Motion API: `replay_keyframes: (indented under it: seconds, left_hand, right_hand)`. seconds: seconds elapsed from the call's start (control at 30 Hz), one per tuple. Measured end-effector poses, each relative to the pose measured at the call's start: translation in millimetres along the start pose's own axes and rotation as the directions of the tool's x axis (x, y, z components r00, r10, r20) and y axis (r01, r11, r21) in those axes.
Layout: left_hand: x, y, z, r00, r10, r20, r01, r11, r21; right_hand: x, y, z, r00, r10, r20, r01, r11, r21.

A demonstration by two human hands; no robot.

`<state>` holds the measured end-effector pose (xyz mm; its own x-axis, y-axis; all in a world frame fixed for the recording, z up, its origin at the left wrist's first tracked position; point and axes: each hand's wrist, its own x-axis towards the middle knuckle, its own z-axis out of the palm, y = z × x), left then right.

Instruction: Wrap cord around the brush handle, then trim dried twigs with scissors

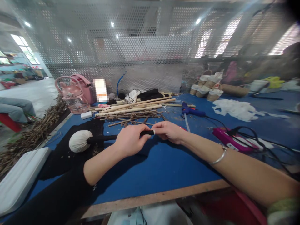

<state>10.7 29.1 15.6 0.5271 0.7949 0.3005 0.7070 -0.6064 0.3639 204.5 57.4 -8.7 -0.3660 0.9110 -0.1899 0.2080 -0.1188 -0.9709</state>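
Observation:
My left hand [131, 139] is closed around a black-wrapped stick [109, 137], which lies level above the table. At the stick's left end is a round, white cloth-covered head [80, 141], gathered in pleats at its neck. The other end pokes out past my left thumb and shows a pale tip. Against that tip, the fingers of my right hand [170, 131] are pinched together. Whether something small sits between them is hidden. Beneath the white head, a black cloth [63, 156] is spread on the blue table [168, 168].
Bare wooden sticks [140, 104] and dry twigs [131, 116] lie behind my hands. A blue glue gun [193, 111] and a magenta power strip [228, 140] with cables are to the right. Left stand a pink bottle [75, 98] and a white case [23, 178]. A perforated metal screen [145, 50] rises behind.

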Motion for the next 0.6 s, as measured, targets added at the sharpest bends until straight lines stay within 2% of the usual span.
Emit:
replay_keyframes:
  seconds: [0.07, 0.13, 0.23, 0.27, 0.3, 0.37, 0.43, 0.47, 0.53, 0.6]
  left_hand:
    - [0.7, -1.4, 0.1, 1.000, 0.001, -0.027, -0.002, 1.000, -0.008]
    - [1.9, -2.9, 0.1, 0.998, 0.006, -0.062, -0.006, 1.000, -0.013]
    - [3.7, -4.4, 1.1, 0.995, -0.003, -0.097, 0.003, 1.000, -0.003]
    - [4.2, -4.7, 1.7, 0.995, -0.010, -0.102, 0.010, 1.000, 0.004]
    - [4.5, -4.9, 2.4, 0.994, -0.018, -0.105, 0.020, 1.000, 0.013]
    - [4.7, -5.0, 3.6, 0.994, -0.037, -0.103, 0.041, 0.999, 0.032]
    - [4.2, -4.5, 4.3, 0.995, -0.053, -0.088, 0.057, 0.997, 0.049]
    - [3.7, -4.1, 4.5, 0.995, -0.057, -0.080, 0.062, 0.997, 0.055]
    - [2.3, -3.0, 4.4, 0.996, -0.055, -0.065, 0.059, 0.997, 0.059]
    - [0.7, -2.0, 3.7, 0.997, -0.048, -0.057, 0.051, 0.997, 0.050]
  right_hand:
    - [-2.0, 3.4, 3.4, 0.998, 0.062, 0.029, -0.064, 0.995, 0.079]
    - [-6.8, 4.2, 8.1, 0.998, 0.065, 0.019, -0.066, 0.997, 0.035]
    - [-19.3, 3.6, 17.9, 0.996, -0.079, -0.034, 0.067, 0.959, -0.275]
    - [-24.9, 3.1, 21.7, 0.984, -0.172, -0.040, 0.138, 0.893, -0.429]
    - [-31.1, 2.2, 25.4, 0.961, -0.276, -0.027, 0.208, 0.781, -0.589]
    - [-44.0, -1.3, 31.7, 0.890, -0.451, 0.066, 0.292, 0.454, -0.842]
    - [-55.4, -8.2, 34.6, 0.824, -0.533, 0.190, 0.311, 0.146, -0.939]
    - [-59.5, -12.8, 34.3, 0.799, -0.554, 0.235, 0.310, 0.044, -0.950]
    - [-63.2, -22.8, 29.9, 0.751, -0.602, 0.272, 0.301, -0.055, -0.952]
    - [-60.7, -31.6, 21.4, 0.698, -0.666, 0.262, 0.286, -0.075, -0.955]
